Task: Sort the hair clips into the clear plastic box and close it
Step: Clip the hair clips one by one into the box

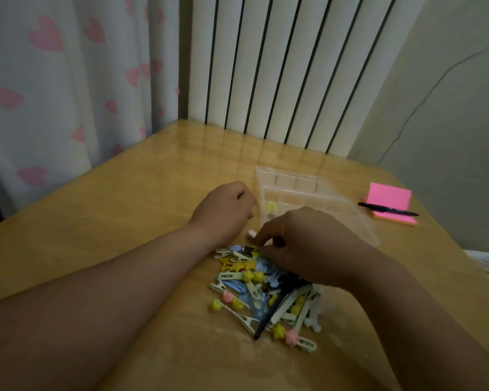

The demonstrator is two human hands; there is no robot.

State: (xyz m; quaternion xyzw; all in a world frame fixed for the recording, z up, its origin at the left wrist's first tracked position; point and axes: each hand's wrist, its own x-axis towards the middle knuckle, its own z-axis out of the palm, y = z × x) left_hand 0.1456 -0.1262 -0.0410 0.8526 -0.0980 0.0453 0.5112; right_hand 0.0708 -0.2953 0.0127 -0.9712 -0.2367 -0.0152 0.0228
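A pile of hair clips (266, 292) in yellow, blue, pink, white and black lies on the wooden table (96, 221) in front of me. Behind it stands the clear plastic box (308, 190), open, with several compartments; a yellow clip (270, 206) lies in a near left compartment. My right hand (308, 244) reaches over the pile's far edge and pinches a small clip there with thumb and fingers. My left hand (223, 210) rests on the table left of the box, fingers curled; whether it holds anything is hidden.
A pink sticky-note pad (390, 203) with a black pen (387, 211) across it lies right of the box. A white radiator (280, 66) and a heart-patterned curtain (54, 80) stand behind the table. A small white item (251, 234) lies between my hands.
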